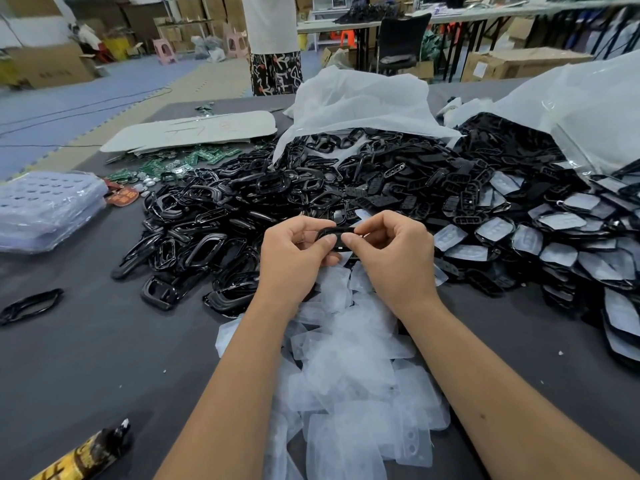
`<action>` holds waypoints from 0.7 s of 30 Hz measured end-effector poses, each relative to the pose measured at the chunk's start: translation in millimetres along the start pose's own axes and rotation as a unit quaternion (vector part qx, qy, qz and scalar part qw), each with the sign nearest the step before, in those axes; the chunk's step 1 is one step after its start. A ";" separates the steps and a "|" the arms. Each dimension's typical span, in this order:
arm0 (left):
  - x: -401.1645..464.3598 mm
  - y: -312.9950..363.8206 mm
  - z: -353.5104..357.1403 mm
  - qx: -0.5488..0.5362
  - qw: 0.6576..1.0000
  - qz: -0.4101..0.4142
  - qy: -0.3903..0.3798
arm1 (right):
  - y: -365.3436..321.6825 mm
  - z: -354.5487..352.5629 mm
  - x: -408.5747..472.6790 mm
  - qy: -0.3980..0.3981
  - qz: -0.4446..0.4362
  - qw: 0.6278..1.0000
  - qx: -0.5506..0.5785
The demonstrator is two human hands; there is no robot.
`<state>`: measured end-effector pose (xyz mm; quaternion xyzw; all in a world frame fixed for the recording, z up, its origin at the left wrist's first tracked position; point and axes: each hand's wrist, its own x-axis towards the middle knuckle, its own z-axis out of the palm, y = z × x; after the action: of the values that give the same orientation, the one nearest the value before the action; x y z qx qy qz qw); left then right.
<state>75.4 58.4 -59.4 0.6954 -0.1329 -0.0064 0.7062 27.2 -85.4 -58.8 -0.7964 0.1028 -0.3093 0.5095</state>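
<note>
Dark tabletop (104, 358). Centre: heap of glossy black frames (214, 216). Near centre: pile of clear film pieces (349, 393). Right: film-covered black parts (571, 230). Far left: green circuit boards (180, 161) beside a cardboard sheet (194, 129). Left edge: stacked clear trays (48, 206). Far centre: white bag (356, 102).

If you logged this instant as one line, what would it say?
left hand: pinches small black plastic frame | right hand: pinches same frame | below: pile of clear film pieces | surface: grey table

Even, bright indoor light — soft shadows, glossy glints (wide-angle bending at edges), background soft.
</note>
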 end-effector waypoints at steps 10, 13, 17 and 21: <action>-0.3 4.3 -2.0 -0.030 0.999 -0.008 -0.011 | 4.6 0.7 4.4 -0.049 0.018 0.997 0.051; 0.5 2.4 -3.9 -0.013 1.000 -0.009 -0.009 | 4.3 0.8 3.6 -0.060 0.014 0.997 0.041; 1.1 2.7 -5.6 -0.006 1.000 -0.003 -0.003 | -0.5 0.6 0.9 -0.060 -0.002 0.998 0.018; 2.4 3.1 -9.0 -0.028 0.997 0.012 0.070 | -3.4 0.8 -0.5 -0.050 -0.029 0.997 -0.041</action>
<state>78.9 67.0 -55.9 0.6727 -0.0914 0.0467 0.7328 26.8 -83.0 -56.2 -0.8338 0.0666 -0.2790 0.4717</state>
